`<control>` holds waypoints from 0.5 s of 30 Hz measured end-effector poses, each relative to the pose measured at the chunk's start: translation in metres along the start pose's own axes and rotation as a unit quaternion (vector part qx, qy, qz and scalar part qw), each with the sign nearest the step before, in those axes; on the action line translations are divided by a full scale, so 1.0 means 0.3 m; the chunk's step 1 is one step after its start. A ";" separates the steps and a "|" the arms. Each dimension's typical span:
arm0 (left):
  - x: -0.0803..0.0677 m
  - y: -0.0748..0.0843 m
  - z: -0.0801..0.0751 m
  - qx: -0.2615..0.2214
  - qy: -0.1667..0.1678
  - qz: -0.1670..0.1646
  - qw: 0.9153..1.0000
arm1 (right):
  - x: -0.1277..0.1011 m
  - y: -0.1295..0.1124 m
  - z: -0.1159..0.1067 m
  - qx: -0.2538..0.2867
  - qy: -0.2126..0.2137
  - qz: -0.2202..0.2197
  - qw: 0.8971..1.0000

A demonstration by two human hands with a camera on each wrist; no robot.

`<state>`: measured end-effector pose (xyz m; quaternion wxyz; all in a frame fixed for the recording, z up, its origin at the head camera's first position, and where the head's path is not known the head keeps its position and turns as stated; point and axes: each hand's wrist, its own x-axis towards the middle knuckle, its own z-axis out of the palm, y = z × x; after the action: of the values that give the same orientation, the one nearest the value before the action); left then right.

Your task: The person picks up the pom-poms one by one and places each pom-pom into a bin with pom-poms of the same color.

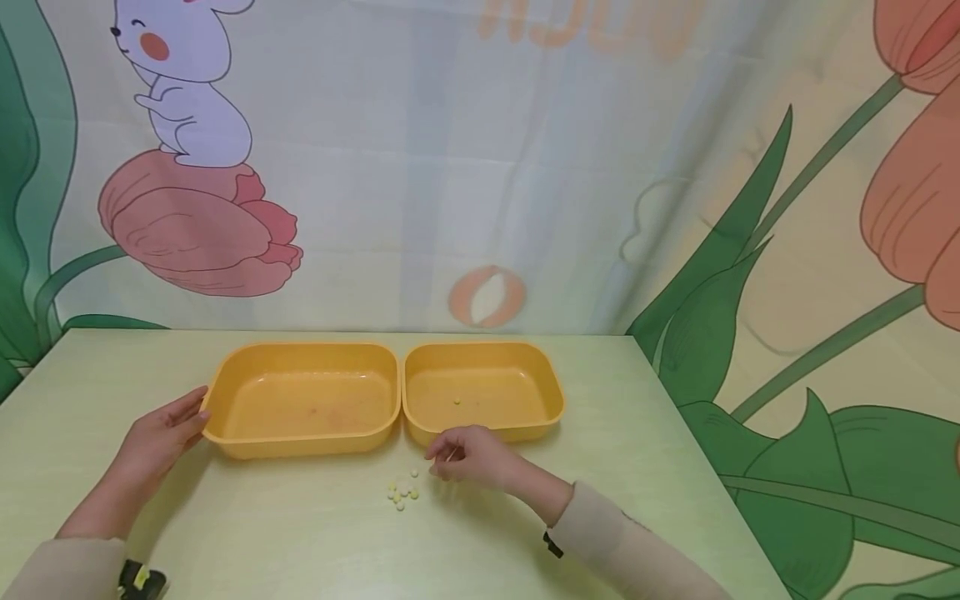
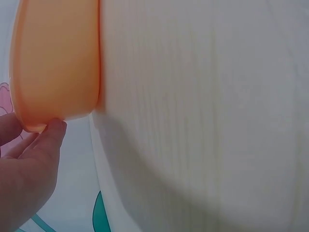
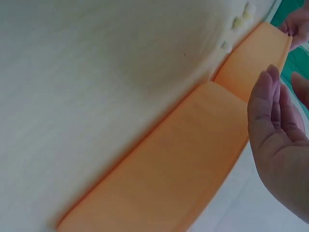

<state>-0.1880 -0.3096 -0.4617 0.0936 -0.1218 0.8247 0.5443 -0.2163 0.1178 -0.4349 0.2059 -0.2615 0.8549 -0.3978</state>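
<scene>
On a pale green desk (image 1: pixel 525 533) set against a curtain printed with a mouse and tulips, two orange trays sit side by side and touching, the larger tray (image 1: pixel 303 400) to the left of the smaller tray (image 1: pixel 483 392). At the larger tray's left end, the person's left hand (image 1: pixel 161 437) rests on the desk with its fingers straight and relaxed, the fingertips (image 2: pixel 55 128) touching the tray's outer rim; the left wrist view shows that contact close up, and the hand grips nothing. Just in front of the smaller tray's near wall, the right hand (image 1: pixel 472 457) hovers low over the desk with its fingers drawn together and curled; it may be pinching a small piece between thumb and forefinger, but the head view is too coarse to confirm this, and the right wrist view shows only the palm and loosely bent fingers (image 3: pixel 273 104) beside the tray wall. A small cluster of pale yellow beads (image 1: pixel 402 492) lies loose on the desk just to the left of that hand, near the seam between the trays. One single yellow bead (image 1: pixel 457 402) lies on the floor of the smaller tray, well apart from the cluster. Cream sleeves cover both forearms.
</scene>
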 end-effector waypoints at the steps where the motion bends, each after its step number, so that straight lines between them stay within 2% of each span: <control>1: 0.000 0.001 0.000 0.001 0.000 -0.001 1.000 | 0.003 0.003 0.006 -0.011 0.001 -0.001 1.000; 8: 0.004 -0.001 0.001 -0.005 0.002 -0.005 1.000 | 0.023 0.018 0.044 -0.056 0.004 0.008 0.998; 15: 0.001 -0.001 0.002 -0.003 0.002 -0.004 1.000 | 0.040 0.023 0.072 -0.076 0.002 0.025 0.997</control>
<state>-0.1883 -0.3091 -0.4625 0.0934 -0.1264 0.8229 0.5460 -0.2156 0.1017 -0.4549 0.1933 -0.2543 0.8896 -0.3266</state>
